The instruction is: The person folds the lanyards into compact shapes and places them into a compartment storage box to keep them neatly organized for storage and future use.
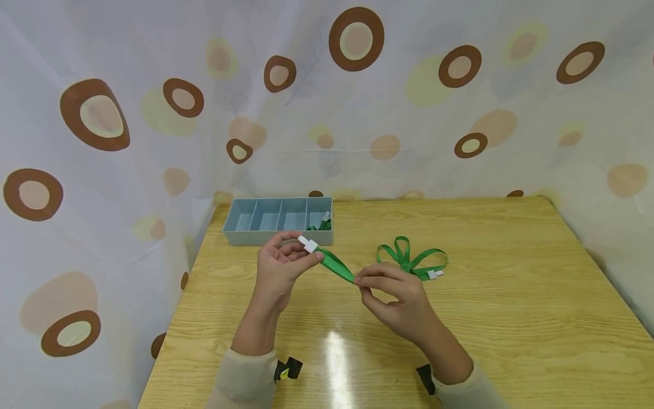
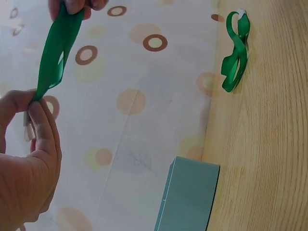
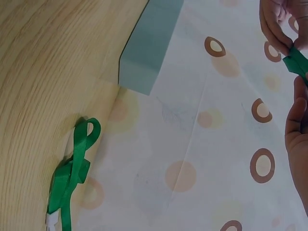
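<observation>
A green ribbon lanyard (image 1: pixel 337 266) with a white plastic clip (image 1: pixel 309 244) is held in the air above the table, folded into a short flat strip. My left hand (image 1: pixel 278 264) pinches it just beside the clip, between thumb and fingers. At the strip's other end, the thumb and fingertips of my right hand (image 1: pixel 398 292) pinch the ribbon. The left wrist view shows the folded ribbon (image 2: pixel 60 48) stretched between both hands. Behind my right hand, a second green lanyard (image 1: pixel 405 265) lies in loose loops on the table, its white clip (image 1: pixel 434 274) to the right.
A blue-grey box (image 1: pixel 278 237) with several compartments stands at the table's back left, just beyond my left hand. Its rightmost compartment holds another green lanyard (image 1: pixel 322 225) with a white part. The wooden table (image 1: pixel 511 318) meets a patterned curtain (image 1: pixel 306 125) behind and at the sides.
</observation>
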{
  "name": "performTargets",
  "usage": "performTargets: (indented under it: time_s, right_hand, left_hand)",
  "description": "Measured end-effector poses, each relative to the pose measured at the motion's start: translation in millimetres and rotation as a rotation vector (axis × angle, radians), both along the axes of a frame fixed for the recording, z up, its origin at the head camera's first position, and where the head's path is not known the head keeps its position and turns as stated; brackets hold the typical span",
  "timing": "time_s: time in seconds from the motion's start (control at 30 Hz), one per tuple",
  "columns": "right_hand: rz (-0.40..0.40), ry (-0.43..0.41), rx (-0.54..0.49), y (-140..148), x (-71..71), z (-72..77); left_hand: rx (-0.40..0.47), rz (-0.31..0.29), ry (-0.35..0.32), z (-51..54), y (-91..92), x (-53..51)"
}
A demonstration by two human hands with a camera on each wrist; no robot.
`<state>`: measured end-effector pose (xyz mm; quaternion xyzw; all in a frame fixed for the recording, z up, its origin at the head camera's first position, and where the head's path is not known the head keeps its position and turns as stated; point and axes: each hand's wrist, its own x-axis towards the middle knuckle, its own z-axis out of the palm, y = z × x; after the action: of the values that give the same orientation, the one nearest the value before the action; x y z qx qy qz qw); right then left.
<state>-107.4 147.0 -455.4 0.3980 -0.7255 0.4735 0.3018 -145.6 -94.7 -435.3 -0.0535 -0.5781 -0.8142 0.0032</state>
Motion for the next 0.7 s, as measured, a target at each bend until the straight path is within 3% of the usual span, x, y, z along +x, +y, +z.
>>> performTargets:
  time_s: [0.43,0.7]
  right_hand:
    - [-0.078,0.192,0.056,-7.6,0.8,-1.4]
    - [-0.052,0.192,0.059,-10.5,2.7,-1.1]
  left_hand:
    - [-0.028,0.030,0.003,-2.0,1.5,-1.3]
    - [-0.034,0.024,-0.011,-1.9,3.6,-1.2]
